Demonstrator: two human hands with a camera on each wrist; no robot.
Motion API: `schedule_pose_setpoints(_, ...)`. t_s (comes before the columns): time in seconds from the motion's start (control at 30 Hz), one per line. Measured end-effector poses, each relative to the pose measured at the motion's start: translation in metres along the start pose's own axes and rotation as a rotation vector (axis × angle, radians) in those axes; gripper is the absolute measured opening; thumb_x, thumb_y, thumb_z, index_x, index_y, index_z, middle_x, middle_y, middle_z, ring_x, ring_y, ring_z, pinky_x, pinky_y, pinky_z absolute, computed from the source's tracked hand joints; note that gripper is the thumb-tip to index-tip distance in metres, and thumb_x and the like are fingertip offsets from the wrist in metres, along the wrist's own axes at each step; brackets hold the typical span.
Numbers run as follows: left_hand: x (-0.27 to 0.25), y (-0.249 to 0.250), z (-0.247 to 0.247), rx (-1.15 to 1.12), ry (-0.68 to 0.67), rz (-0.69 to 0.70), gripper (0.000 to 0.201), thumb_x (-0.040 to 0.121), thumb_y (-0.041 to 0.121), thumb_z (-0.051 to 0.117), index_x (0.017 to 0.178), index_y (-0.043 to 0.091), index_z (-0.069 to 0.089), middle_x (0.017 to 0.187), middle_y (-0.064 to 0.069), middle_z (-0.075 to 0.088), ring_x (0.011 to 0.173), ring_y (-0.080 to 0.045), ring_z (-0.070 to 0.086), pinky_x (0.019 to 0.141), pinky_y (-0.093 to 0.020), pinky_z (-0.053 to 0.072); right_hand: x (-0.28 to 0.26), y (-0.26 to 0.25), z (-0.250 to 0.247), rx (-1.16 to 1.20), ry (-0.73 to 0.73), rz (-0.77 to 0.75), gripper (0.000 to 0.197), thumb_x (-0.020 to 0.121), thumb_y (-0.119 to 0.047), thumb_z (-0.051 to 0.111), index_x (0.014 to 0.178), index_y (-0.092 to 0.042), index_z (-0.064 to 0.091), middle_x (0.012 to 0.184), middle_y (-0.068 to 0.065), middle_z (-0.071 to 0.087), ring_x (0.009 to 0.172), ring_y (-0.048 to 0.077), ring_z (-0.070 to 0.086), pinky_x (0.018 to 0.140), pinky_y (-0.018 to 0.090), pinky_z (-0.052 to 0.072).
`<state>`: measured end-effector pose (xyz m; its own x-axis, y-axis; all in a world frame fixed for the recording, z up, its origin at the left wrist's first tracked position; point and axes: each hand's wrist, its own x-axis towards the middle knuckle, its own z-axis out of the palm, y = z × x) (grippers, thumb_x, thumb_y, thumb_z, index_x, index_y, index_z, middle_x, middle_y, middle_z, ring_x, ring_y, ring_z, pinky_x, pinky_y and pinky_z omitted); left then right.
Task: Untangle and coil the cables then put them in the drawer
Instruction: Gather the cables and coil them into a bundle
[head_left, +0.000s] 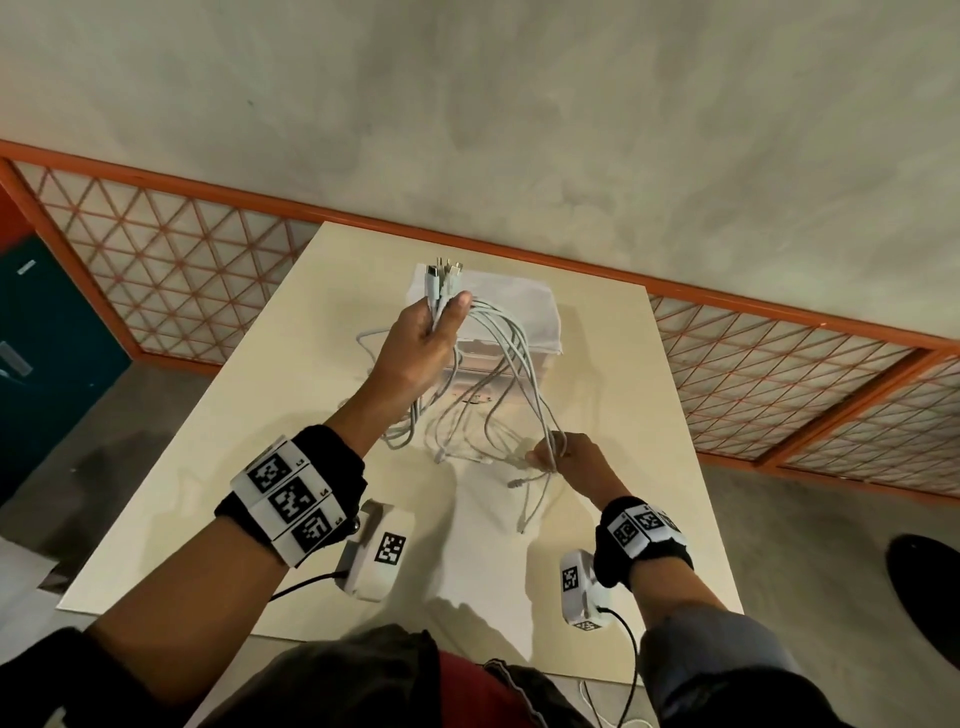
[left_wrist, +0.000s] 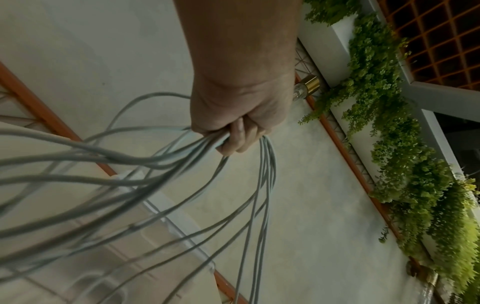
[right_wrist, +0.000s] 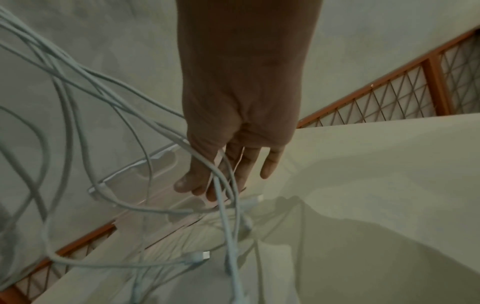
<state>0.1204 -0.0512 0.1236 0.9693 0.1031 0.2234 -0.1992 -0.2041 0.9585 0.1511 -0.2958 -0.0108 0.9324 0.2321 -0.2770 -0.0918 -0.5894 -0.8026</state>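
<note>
Several white cables (head_left: 535, 395) hang in a tangled bunch above the pale table (head_left: 649, 493). My left hand (head_left: 441, 317) is raised and grips a bundle of their plug ends, which stick up past my fingers; in the left wrist view my fist (left_wrist: 233, 142) closes round the strands (left_wrist: 130, 158). My right hand (head_left: 558, 452) is lower and nearer, holding a few strands between thumb and fingers (right_wrist: 207, 189), with loose ends (right_wrist: 223, 216) trailing onto the table. A small white translucent drawer unit (head_left: 519, 306) stands behind the cables, at the table's far side.
An orange-framed lattice railing (head_left: 208, 249) runs behind the table. A teal cabinet (head_left: 47, 338) stands at the left, and a dark object (head_left: 930, 587) lies on the floor at the right. Green plants (left_wrist: 402, 164) hang along a wall.
</note>
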Motion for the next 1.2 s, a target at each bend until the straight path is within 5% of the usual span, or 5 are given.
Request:
schedule_pose_setpoints(0.23,0.007,0.005,-0.005,-0.053,0.045,-0.010,0.048,0.097,0.040,0.043,0.055,0.025,0.024,0.039,0.011,0.021,0.035,-0.007,0.017,0.036,-0.017,0.015,-0.006,0.003,-0.002,-0.022,-0.021,0.112,0.052,0.089,-0.048,0.058,0.046,-0.018,0.062,0.056,-0.001,0.067,0.075,0.016,0.068,0.085,0.033,0.048)
schedule_pose_setpoints(0.4,0.003,0.003,0.003,-0.003,0.035,0.030,0.047,0.097,0.038,0.044,0.055,0.025,0.028,0.045,0.008,0.023,0.036,-0.005,0.020,0.038,-0.020,0.018,-0.001,0.006,-0.003,-0.273,-0.009,0.114,0.017,0.080,-0.032,0.072,0.074,-0.018,0.063,0.092,0.007,0.065,0.092,0.024,0.060,0.084,0.038,0.047)
schedule_pose_setpoints(0.57,0.003,0.005,0.007,-0.008,0.007,0.020,0.048,0.097,0.039,0.043,0.054,0.025,0.028,0.040,0.010,0.023,0.035,-0.005,0.020,0.037,-0.020,0.019,-0.001,-0.001,-0.010,-0.155,0.126,0.035,0.026,0.083,-0.007,0.063,0.061,-0.020,0.059,0.048,-0.010,0.061,0.058,0.008,0.058,0.051,0.016,0.037)
schedule_pose_setpoints(1.07,0.001,0.011,0.014,0.048,-0.040,0.026,0.042,0.097,0.038,0.043,0.062,0.021,0.029,0.052,0.001,0.021,0.040,-0.008,0.019,0.043,-0.024,0.018,-0.003,0.008,-0.004,-0.118,-0.004,0.154,0.074,0.063,-0.046,0.083,0.104,-0.015,0.031,0.102,-0.002,0.028,0.077,0.014,0.044,0.042,0.013,0.040)
schedule_pose_setpoints(1.2,0.003,0.015,0.016,0.148,-0.030,0.040,0.046,0.097,0.037,0.043,0.059,0.019,0.026,0.050,0.002,0.021,0.038,-0.007,0.021,0.044,-0.023,0.019,0.002,-0.004,-0.022,-0.268,-0.094,0.269,0.084,0.069,-0.049,0.078,0.134,-0.013,0.039,0.125,0.006,0.029,0.115,0.025,0.052,0.089,0.029,0.054)
